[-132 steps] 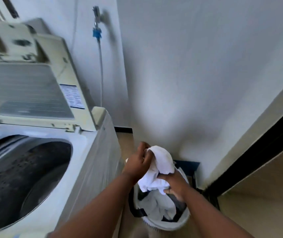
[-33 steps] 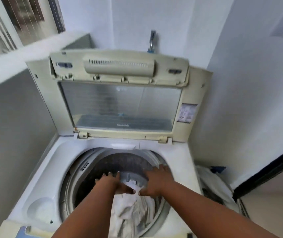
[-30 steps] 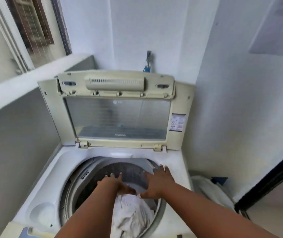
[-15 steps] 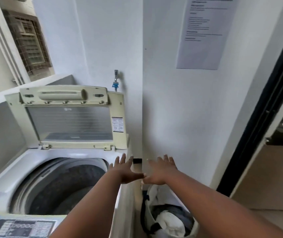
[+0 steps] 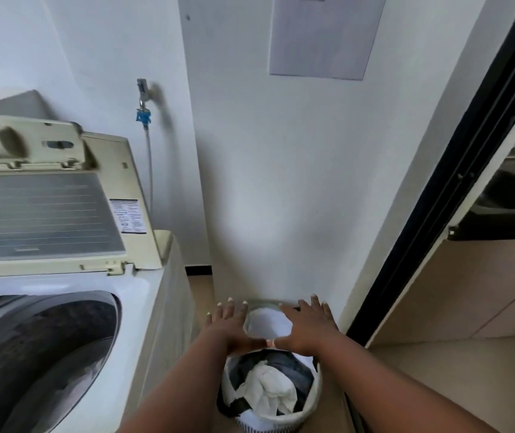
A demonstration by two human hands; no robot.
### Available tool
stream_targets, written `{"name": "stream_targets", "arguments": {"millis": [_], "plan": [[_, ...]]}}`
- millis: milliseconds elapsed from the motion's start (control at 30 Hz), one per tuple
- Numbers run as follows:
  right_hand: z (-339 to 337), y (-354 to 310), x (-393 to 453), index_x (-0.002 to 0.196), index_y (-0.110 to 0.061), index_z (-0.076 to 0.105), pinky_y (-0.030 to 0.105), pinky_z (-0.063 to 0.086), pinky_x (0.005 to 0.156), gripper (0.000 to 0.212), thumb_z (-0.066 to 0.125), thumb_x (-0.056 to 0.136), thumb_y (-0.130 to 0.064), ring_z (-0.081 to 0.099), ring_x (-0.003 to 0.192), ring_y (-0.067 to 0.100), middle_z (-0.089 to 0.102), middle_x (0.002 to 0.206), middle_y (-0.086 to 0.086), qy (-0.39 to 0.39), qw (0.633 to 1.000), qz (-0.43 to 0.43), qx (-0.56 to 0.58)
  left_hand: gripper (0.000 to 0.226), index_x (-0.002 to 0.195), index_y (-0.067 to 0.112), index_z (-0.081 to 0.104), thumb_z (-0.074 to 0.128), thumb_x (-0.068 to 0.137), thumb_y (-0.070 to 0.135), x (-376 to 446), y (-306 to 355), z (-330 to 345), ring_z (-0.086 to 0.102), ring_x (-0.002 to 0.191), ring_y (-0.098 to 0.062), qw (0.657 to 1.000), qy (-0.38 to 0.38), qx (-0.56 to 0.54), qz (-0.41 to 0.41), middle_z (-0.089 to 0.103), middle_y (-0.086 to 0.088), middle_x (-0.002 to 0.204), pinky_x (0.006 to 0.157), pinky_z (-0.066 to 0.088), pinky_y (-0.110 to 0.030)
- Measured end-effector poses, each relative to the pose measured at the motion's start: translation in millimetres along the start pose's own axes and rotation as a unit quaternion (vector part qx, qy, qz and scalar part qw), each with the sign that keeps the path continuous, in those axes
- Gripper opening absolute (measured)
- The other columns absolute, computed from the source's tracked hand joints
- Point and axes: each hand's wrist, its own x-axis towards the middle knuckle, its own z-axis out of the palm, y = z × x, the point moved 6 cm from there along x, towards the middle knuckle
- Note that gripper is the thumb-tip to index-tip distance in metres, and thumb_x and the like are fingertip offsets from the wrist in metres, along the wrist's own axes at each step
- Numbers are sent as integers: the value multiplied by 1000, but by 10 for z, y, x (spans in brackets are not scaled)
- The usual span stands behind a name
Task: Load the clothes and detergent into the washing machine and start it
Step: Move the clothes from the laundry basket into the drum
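Both hands reach out over the laundry basket [image 5: 270,398], which stands on the floor between the washing machine [image 5: 143,307] and the wall. The left hand [image 5: 229,328] and right hand [image 5: 307,326] are spread flat, fingers splayed, palms down, holding nothing. In the basket lie white clothes [image 5: 268,392] heaped over darker ones, filling it to the rim. The machine's lid [image 5: 47,210] stands upright and the drum [image 5: 40,354] gapes open at the left edge of view; its contents cannot be made out. The step in hand looks like fetching another load. The next move calls for lowering both hands into the basket, closing them on a bundle, and carrying it left over the machine's rim.
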Motion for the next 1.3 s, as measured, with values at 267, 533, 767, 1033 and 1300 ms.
{"name": "stream_targets", "arguments": {"millis": [267,533,767,1033,1300], "plan": [[615,366,869,153,-37,6,52,1,118,91,47,80,-73,-15,147,35,-2,163,6,-82,995,28,40,113,152,25,-12,43,73,83,1039,-57,543,-15,147,-29,996,-92,-2,-4,-18,-6,160,119,-3,-49],[1701,578,1677,153,-36,8,51,3,117,85,50,84,-64,-8,148,34,3,162,8,-157,986,-3,54,113,152,18,-12,42,76,81,1711,-119,1656,-18,145,-34,983,-179,39,-6,-18,-12,159,118,-9,-50],[2858,652,2493,152,-38,10,51,6,118,77,51,90,-54,-3,148,36,6,162,10,-194,980,-34,34,104,152,12,-11,40,84,73,2543,-264,2688,-16,146,-32,974,-221,49,-27,-13,-15,160,117,-11,-48],[4281,835,3228,153,-36,8,48,14,117,81,57,89,-49,-1,147,40,-1,162,11,-259,963,-35,59,114,150,4,-14,40,81,76,3373,-675,3895,-14,147,-31,955,-249,154,-39,-14,-18,159,116,-11,-46],[4957,726,3553,146,-41,31,54,5,117,54,50,96,-31,-13,143,49,-22,159,10,-243,952,-140,-120,126,146,17,-29,58,74,74,3601,-759,4855,-13,147,-31,945,-285,-31,-158,-20,-15,158,117,-2,-51]]}}
